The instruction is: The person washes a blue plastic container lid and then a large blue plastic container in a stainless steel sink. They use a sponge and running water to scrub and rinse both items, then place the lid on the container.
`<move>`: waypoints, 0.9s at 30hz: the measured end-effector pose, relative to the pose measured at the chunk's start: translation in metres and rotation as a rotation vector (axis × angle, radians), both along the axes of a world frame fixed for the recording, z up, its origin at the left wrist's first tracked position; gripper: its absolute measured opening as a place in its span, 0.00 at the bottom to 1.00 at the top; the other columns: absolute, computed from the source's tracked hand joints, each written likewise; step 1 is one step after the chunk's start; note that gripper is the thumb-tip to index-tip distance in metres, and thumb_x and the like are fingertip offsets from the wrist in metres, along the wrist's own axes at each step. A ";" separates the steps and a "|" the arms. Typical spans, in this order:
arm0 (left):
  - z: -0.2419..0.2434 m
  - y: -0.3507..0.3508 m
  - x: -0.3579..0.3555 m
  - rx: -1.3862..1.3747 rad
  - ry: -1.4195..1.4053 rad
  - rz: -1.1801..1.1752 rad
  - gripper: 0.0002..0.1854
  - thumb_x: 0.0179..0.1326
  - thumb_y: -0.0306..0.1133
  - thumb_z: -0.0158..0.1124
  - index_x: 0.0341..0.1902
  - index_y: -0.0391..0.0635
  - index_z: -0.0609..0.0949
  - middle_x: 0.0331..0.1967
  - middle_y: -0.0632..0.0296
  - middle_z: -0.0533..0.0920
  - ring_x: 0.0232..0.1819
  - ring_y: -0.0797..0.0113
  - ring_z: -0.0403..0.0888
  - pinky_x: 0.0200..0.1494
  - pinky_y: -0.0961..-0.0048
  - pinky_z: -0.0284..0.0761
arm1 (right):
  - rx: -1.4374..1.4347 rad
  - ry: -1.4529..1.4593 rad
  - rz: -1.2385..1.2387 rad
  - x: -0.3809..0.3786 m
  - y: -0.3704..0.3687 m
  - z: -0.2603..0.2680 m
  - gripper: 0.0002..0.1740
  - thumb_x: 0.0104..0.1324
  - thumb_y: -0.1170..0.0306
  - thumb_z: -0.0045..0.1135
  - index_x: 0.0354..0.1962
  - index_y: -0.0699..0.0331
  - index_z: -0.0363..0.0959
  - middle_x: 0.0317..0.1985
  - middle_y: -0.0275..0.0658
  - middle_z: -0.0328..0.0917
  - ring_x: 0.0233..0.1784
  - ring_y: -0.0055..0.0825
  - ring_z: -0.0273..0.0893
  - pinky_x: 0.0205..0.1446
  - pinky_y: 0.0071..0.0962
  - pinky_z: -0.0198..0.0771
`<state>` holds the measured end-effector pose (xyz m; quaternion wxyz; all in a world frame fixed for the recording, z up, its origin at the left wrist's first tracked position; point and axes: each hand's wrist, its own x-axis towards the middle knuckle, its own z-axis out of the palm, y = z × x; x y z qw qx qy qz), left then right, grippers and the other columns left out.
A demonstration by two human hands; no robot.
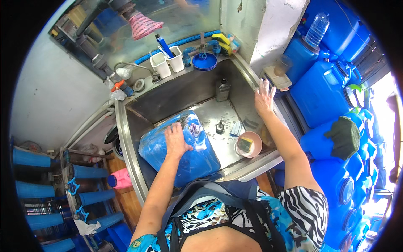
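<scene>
A large blue plastic container [192, 160] with whitish suds lies tilted in the left part of a stainless steel sink [217, 110]. On its top side rests my left hand [175, 140], fingers a little apart. My right hand [265, 97], wet with suds, is at the sink's right rim with its fingers spread, holding nothing. A pink bowl [258, 142] in the sink has a yellow and green sponge [245, 144] in it. Beside it are a small brush [236, 128] and a black drain fitting [220, 127]. A dark bottle [223, 90] stands in the far corner.
White cups [161, 65], a blue dish [205, 61] and sponges [221, 39] line the back ledge. A pipe with an orange-handled valve [117, 85] is at the left. Many blue containers [324, 93] are stacked at the right. A pink jug [121, 179] stands left of the sink.
</scene>
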<state>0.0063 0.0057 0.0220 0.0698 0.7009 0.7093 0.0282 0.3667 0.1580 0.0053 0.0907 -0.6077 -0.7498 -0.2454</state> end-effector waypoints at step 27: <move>0.001 -0.051 0.009 0.192 0.034 -0.042 0.61 0.24 0.41 0.82 0.66 0.37 0.60 0.63 0.43 0.65 0.65 0.44 0.61 0.68 0.54 0.54 | -0.698 0.153 0.421 -0.159 -0.118 0.054 0.12 0.62 0.62 0.47 0.39 0.54 0.76 0.29 0.48 0.80 0.36 0.51 0.79 0.39 0.48 0.73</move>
